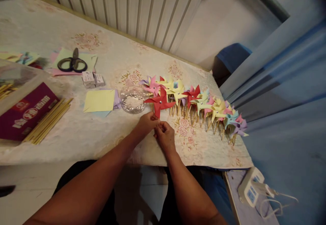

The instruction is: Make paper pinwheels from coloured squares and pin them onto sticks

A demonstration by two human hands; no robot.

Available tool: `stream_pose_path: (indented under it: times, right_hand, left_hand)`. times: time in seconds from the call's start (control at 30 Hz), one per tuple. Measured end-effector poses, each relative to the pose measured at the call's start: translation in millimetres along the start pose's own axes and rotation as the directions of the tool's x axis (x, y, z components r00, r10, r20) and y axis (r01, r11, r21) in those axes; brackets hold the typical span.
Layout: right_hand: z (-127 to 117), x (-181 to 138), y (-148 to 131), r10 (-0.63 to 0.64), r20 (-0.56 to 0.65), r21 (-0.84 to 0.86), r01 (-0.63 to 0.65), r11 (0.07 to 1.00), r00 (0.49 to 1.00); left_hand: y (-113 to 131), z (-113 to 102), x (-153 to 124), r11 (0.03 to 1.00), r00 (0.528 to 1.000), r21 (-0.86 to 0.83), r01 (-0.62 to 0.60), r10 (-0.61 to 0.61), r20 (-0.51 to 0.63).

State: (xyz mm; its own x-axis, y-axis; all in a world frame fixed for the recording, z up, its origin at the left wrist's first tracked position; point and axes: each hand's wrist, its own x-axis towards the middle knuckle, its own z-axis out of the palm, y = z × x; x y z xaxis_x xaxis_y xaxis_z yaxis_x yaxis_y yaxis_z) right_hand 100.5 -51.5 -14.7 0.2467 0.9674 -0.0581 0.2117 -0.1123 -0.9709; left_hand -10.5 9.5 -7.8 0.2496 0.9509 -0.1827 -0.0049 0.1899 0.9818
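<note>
Red pinwheel (pixel 160 102): found near the centre of the view, over the cloth-covered table (pixel 76 146), its front turned toward the camera. Clock positions below were taken from it. Left hand (pixel 147 121), at seven o'clock: fingers were pinched on the red pinwheel by its lowest vane, the fingertips partly obscured. Right hand (pixel 166 136), just short of six o'clock: fingers were bent together directly below the left's; whether they gripped the stem could not be told, the stem being hidden.

A row of other pinwheels (pixel 202 103) extended from one toward four o'clock; vanes overlapped, several at the back were largely covered, and no reliable count was possible. At nine o'clock, just beside the red pinwheel, sat a clear dish (pixel 132 101) of silvery pieces too small to identify. Scissors (pixel 73 64) lay between nine and ten on paper sheets (pixel 92 62). Beyond, a translucent tub (pixel 35 75) was cut off by the left edge, its contents partly blurred.
</note>
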Motion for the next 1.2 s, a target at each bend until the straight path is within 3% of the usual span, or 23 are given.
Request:
stream_pose_path:
  times: [0.5, 1.2]
  right_hand:
    - [-3.4, -0.8, -0.1, -0.031, 0.037, 0.050, 0.029, 0.998, 0.999]
    - [-7.3, 2.1, 6.4, -0.074, 0.077, 0.027, 0.072, 0.997, 0.994]
  left_hand:
    - [13.3, 1.7, -5.9, 0.997, 0.997, -0.076, 0.031, -0.026, 0.066]
    - [8.0, 2.2, -3.3, 1.000, 0.997, -0.001, 0.019, -0.019, 0.073]
